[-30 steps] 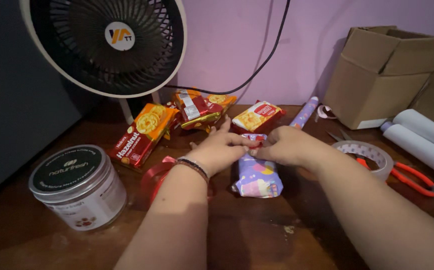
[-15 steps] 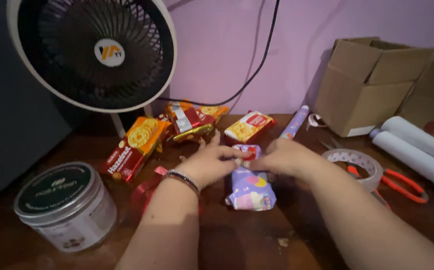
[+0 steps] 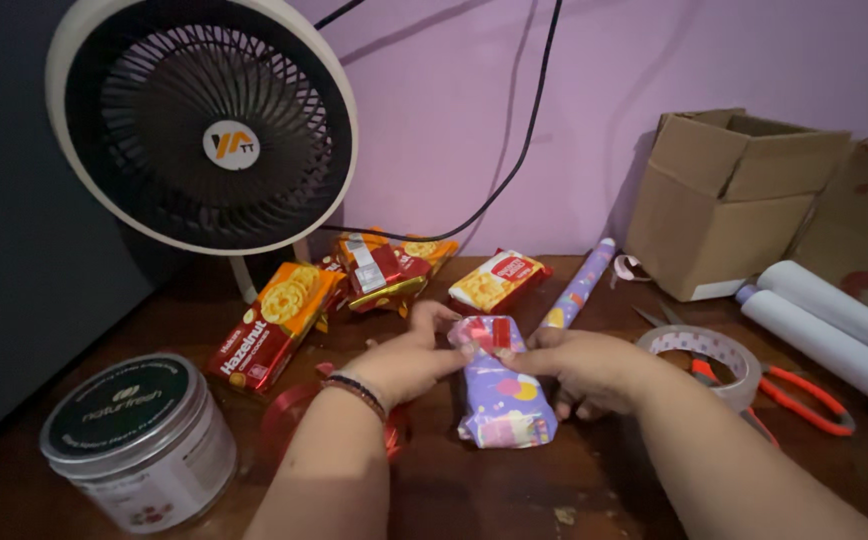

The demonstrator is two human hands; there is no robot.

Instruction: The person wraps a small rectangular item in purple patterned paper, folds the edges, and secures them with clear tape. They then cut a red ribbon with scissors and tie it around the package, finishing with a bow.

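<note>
A small package wrapped in purple patterned paper lies on the brown wooden table, its far end showing red. My left hand pinches that far end from the left, a beaded band on its wrist. My right hand grips the same end from the right, fingers curled along the package's side. A loop of red ribbon lies under my left forearm.
Several orange and red snack packs lie at the back beside a white fan. A lidded jar stands front left. A tape roll, orange-handled scissors, wrapping paper rolls, white rolls and cardboard boxes sit right.
The view has tilted up a little, so everything sits lower in the frame. Both hands stay at the package's far end, where more red now shows between the fingers.
</note>
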